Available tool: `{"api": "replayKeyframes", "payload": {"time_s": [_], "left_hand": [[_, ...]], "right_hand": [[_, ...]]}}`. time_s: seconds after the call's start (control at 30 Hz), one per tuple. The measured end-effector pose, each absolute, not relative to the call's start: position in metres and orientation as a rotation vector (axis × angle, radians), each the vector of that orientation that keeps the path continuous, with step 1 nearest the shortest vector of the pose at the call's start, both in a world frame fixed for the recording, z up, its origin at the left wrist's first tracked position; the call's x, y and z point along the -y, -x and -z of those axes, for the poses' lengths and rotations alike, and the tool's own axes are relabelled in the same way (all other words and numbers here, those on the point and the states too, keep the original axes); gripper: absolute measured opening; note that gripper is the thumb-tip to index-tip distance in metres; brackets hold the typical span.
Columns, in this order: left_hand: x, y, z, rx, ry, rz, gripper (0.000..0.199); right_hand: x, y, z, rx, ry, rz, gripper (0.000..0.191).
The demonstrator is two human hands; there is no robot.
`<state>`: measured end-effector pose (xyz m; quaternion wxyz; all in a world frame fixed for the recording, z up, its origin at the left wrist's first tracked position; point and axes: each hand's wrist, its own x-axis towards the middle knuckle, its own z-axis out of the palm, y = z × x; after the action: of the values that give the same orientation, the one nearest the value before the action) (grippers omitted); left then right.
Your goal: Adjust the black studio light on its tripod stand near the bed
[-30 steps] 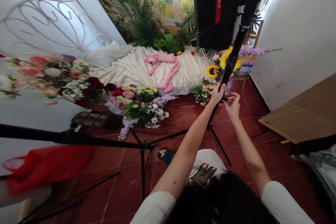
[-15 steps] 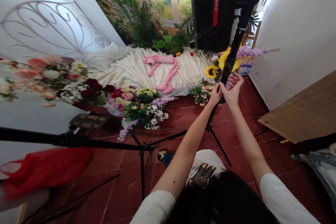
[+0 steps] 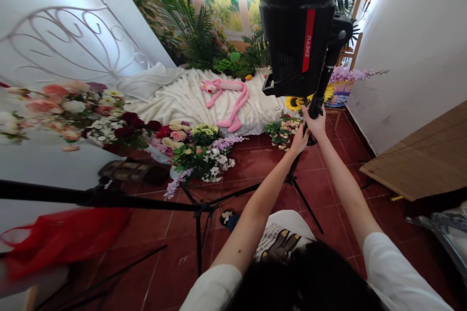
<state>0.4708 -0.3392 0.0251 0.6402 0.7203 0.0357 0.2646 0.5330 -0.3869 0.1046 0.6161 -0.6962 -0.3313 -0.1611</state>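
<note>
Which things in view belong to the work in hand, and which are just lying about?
In hand:
light stand, left hand and right hand around it
black lamp mounted on it

Lying about:
pink plush toy
red bag
flowers
brown board

Ahead of you, a pink plush toy [image 3: 232, 86] lies on a rumpled cream blanket [image 3: 173, 99], with palm fronds [image 3: 197, 34] rising behind it. To your left you have a large cluster of mixed flowers [image 3: 73, 106], and a red bag [image 3: 73, 233] lower down. To your right, a brown panel [image 3: 423, 155] sits beside the white wall [image 3: 412, 48].
</note>
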Motion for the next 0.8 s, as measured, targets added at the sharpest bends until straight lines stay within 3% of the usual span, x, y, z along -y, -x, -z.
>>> {"api": "replayKeyframes", "payload": {"time_s": [0.33, 0.57, 0.8], "left_hand": [[0.334, -0.470, -0.012, 0.034, -1.569, -0.539, 0.057], [0.334, -0.472, -0.005, 0.015, -1.593, -0.530, 0.058], [0.340, -0.473, -0.014, 0.031, -1.575, -0.601, 0.042]], "right_hand": [[0.388, -0.508, -0.071, 0.576, 1.706, 0.411, 0.058], [0.389, -0.502, -0.071, 0.525, 1.767, 0.392, 0.053], [0.428, -0.494, -0.077, 0.752, 1.761, 0.179, 0.055]]}}
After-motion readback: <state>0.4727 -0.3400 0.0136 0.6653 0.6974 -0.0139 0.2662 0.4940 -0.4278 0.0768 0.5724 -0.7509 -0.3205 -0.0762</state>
